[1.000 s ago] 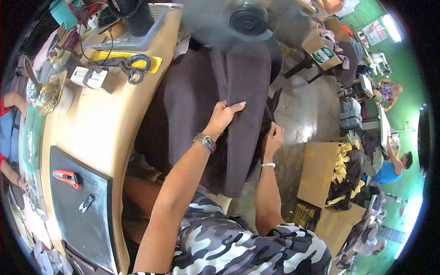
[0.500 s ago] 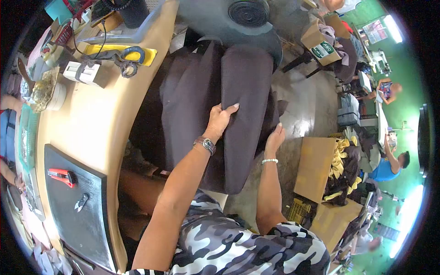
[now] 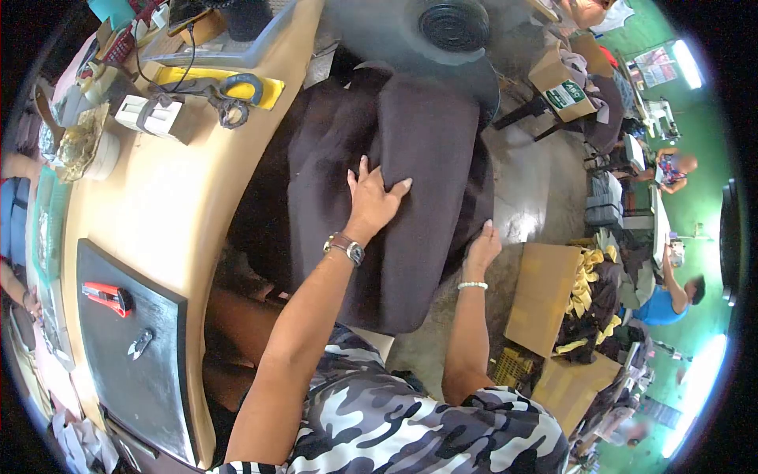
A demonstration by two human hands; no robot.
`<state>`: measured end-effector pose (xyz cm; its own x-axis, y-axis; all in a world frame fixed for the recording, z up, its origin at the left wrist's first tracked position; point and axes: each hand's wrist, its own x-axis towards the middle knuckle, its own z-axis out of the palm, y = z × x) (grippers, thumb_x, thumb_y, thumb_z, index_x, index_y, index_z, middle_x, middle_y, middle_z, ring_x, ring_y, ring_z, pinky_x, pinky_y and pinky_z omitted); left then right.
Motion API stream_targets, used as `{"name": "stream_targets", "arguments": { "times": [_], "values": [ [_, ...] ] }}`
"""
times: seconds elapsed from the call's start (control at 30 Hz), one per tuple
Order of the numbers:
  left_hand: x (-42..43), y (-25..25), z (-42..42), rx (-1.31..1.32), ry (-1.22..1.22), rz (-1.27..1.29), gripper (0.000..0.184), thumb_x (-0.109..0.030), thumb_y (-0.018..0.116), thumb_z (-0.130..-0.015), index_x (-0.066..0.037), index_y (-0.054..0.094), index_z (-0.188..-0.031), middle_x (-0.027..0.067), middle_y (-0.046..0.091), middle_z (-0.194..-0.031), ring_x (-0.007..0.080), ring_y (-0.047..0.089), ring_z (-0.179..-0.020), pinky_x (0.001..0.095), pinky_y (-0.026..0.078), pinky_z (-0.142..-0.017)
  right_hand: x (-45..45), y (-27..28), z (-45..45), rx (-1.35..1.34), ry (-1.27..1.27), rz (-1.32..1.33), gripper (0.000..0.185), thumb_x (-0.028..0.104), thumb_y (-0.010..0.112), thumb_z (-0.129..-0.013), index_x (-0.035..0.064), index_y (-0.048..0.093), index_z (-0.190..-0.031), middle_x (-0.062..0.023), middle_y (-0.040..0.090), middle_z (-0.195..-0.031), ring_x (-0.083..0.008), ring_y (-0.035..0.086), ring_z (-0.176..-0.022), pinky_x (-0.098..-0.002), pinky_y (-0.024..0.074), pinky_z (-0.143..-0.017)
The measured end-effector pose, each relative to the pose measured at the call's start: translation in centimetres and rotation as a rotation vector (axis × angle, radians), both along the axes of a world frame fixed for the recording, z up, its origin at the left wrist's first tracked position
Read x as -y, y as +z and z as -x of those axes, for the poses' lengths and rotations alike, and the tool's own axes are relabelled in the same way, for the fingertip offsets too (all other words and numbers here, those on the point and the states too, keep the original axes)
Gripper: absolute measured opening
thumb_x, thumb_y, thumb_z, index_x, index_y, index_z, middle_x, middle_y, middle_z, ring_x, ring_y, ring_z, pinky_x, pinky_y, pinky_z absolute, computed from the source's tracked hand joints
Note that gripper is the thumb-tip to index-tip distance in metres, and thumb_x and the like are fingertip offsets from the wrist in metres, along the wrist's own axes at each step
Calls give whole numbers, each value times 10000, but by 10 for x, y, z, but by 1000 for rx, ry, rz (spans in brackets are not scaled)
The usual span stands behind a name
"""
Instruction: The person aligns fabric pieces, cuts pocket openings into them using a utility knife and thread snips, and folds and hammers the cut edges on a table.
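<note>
Dark brown fabric (image 3: 426, 158) lies in long folds over a support in front of me. My left hand (image 3: 374, 199), with a watch on its wrist, rests on the cloth beside a raised fold, its fingers spread and the thumb on the fold. At the fabric's right edge my right hand (image 3: 483, 246), with a bead bracelet, pinches the dark cloth between thumb and fingertips.
On the table (image 3: 181, 186) at left are a black mat (image 3: 142, 371) with a red cutter (image 3: 106, 299), a white block (image 3: 154, 117) and blue-handled scissors (image 3: 241, 89). A fan (image 3: 454, 28) stands ahead. Cardboard boxes (image 3: 541, 296) are at right; other people sit farther off.
The fingers of my left hand have lifted and spread off the fold. My right hand has moved slightly right and down, and the cloth beside it now stretches out to the right.
</note>
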<state>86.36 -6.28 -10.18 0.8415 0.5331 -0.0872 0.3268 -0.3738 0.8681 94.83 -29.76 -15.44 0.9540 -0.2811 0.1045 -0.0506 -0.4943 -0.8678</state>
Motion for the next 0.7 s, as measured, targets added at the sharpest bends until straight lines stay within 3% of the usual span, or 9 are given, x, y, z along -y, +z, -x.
{"name": "stream_targets", "arguments": {
  "times": [0.1,0.2,0.23,0.37,0.47,0.6,0.63,0.7],
  "values": [
    [-13,-11,-2,97,116,248,554,-330,636,-801,121,551,-1113,240,500,-1275,393,384,-1254,415,282,-1056,1,27,-2,124,2,-122,271,211,526,-930,-8,543,-772,8,492,-695,-109,394,-669,-274,374,-617],
    [-20,27,10,68,153,521,465,-263,641,-803,73,576,-1117,209,600,-1154,312,543,-1124,327,407,-950,-9,54,-5,214,-18,-194,282,220,513,-939,-3,530,-767,17,463,-697,-106,377,-665,-275,358,-611],
    [-22,24,10,63,192,482,391,-228,640,-806,32,607,-1096,183,654,-1049,261,630,-979,315,449,-885,-11,59,-7,242,-19,-216,285,221,511,-940,-4,529,-767,16,462,-696,-105,375,-664,-273,355,-611],
    [-35,10,11,74,209,561,384,-232,645,-803,66,618,-1044,185,661,-1024,263,635,-958,322,453,-874,-4,80,-18,353,-1,-224,288,227,501,-947,-6,523,-779,14,452,-700,-104,377,-674,-271,357,-625],
    [-42,-15,7,119,235,616,379,-230,643,-806,77,619,-1027,183,665,-1007,247,639,-933,317,457,-857,-17,114,-9,402,97,0,282,224,494,-950,-6,519,-789,9,442,-703,-108,384,-685,-275,367,-639],
    [-44,-14,7,160,251,724,353,-208,641,-807,76,622,-1015,139,673,-967,219,642,-866,307,473,-811,-4,115,-23,465,66,-35,272,208,488,-953,-10,507,-789,-2,434,-703,-114,391,-684,-278,377,-646],
    [-45,-12,10,171,255,776,357,-203,645,-802,81,615,-1017,143,670,-961,222,641,-850,307,477,-801,-4,126,-16,431,122,77,264,205,485,-954,-10,522,-805,-15,465,-718,-120,405,-700,-280,381,-669],
    [-49,-4,13,194,250,876,368,-193,652,-792,90,603,-1021,151,663,-950,227,640,-817,308,485,-781,6,121,-24,409,124,-1,261,205,486,-952,-17,537,-824,-23,497,-739,-123,423,-715,-280,388,-688]
  ]
}}
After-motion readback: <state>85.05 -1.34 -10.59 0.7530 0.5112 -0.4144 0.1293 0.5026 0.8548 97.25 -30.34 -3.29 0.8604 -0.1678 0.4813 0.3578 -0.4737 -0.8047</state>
